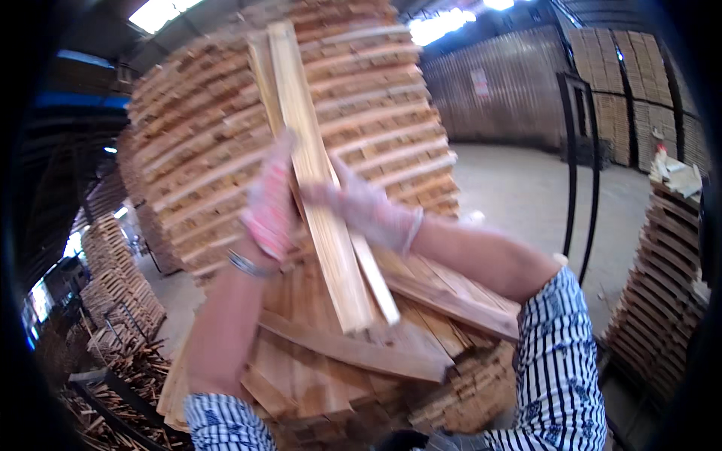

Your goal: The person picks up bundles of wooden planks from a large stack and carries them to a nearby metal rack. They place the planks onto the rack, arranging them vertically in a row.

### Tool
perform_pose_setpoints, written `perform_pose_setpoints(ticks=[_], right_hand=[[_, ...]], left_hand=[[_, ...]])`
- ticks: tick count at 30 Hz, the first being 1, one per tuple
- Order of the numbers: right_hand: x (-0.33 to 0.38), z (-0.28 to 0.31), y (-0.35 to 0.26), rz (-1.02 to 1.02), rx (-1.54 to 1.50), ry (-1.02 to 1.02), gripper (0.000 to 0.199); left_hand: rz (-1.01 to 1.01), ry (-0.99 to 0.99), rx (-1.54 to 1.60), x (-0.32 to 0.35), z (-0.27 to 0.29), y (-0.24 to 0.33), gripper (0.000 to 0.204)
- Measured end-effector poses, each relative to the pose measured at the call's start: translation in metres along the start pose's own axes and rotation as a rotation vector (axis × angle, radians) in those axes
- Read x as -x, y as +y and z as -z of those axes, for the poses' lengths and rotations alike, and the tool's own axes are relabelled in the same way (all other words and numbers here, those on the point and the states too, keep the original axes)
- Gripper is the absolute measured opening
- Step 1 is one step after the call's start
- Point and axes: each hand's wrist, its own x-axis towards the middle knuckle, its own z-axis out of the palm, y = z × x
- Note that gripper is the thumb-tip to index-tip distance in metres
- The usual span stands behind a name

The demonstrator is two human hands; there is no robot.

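Note:
A few long pale wooden boards [325, 225] stand tilted in front of me, their far ends leaning up before a tall stack. My left hand [272, 199], in a pink and white work glove, presses along their left side. From the right, my gloved right hand [368, 207] wraps round the same boards, its thumb across the front one. Motion blurs both hands somewhat. Beneath lies a pile of boards [308, 383], with one loose curved-looking board [353, 349] across its top and another board [451, 304] slanting at the right.
A high stack of layered lumber [203, 165] rises directly ahead. At the right stand a black metal frame [569, 173] and a narrower wood stack [650, 263]. Scrap sticks [124, 406] lie low at the left, by another stack [116, 278]. Concrete floor [504, 188] stretches behind.

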Motion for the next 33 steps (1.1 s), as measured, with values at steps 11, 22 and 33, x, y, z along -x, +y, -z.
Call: perform_pose_setpoints(ticks=[11,22,33], right_hand=[[0.074,0.134,-0.053,-0.440,-0.061,0.015,0.038],[0.177,0.327,-0.016,-0.577,0.694,-0.169,0.031],[0.164,0.300,-0.001,-0.729,1.097,0.252,0.068]], left_hand=[[0.203,-0.030,0.251,-0.055,-0.093,-0.122,0.052],[0.438,0.101,-0.082,-0.045,-0.065,-0.197,0.053],[0.455,0.361,0.013,-0.006,-0.068,-0.207,0.045]])
